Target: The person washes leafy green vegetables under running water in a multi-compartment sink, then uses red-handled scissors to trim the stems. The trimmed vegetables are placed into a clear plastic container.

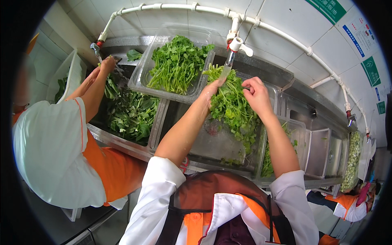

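Note:
My left hand [212, 90] is closed on the stems of a bunch of leafy green herbs [229, 104], perhaps cilantro, under water running from a tap [229, 58]. The leaves hang to the lower right over a steel sink basin with water. My right hand [256, 93] is beside the bunch on its right, fingers curled, with a small dark bit at the fingertips; whether it grips anything is unclear. Left of the bunch, a clear plastic tub [137, 80] holds more of the same herb [183, 62]. Another clear tub [301, 130] with some herbs is at the right, partly behind my right forearm.
A co-worker [55, 153] stands close at my left, hands under another tap [97, 49] over a basin of leafy greens [134, 116]. Steel basins [317, 153] and a bag of small green vegetables [352, 162] are at the right. White pipes [275, 24] run along the wall.

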Tool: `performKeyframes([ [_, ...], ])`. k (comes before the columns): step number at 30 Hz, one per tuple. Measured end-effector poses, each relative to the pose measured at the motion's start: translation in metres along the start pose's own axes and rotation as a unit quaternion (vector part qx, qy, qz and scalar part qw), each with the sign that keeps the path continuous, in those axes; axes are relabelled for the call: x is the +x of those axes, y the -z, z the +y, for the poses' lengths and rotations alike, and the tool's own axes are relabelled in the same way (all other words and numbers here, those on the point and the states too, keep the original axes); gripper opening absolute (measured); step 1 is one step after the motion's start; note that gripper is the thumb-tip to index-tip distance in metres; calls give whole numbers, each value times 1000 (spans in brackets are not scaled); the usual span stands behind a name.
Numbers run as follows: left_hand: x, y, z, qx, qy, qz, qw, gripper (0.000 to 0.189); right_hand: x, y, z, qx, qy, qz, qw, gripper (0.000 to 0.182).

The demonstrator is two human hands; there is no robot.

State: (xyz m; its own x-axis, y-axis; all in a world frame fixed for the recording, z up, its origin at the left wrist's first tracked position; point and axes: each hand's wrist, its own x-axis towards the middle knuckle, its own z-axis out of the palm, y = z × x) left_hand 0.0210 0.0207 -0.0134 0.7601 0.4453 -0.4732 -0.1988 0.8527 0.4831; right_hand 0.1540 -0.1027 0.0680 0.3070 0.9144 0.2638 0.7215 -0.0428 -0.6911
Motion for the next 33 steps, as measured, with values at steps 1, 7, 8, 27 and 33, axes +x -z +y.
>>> performKeyframes([
  [1,-11,-10,3,0,-3,22,1000,31,-4,2,-8,22,25,-15,999,13],
  [7,-1,-7,3,-106,27,-49,993,29,-33,-4,-18,-102,228,-176,952,16],
  [8,-1,-4,3,-92,34,-40,994,28,-34,-5,-13,-82,211,-163,960,14],
  [27,10,15,-4,-78,22,18,997,31,-45,-5,2,5,13,-68,998,10],
  [33,6,7,-7,-43,3,48,998,33,-38,22,13,309,-157,-94,933,9],
])
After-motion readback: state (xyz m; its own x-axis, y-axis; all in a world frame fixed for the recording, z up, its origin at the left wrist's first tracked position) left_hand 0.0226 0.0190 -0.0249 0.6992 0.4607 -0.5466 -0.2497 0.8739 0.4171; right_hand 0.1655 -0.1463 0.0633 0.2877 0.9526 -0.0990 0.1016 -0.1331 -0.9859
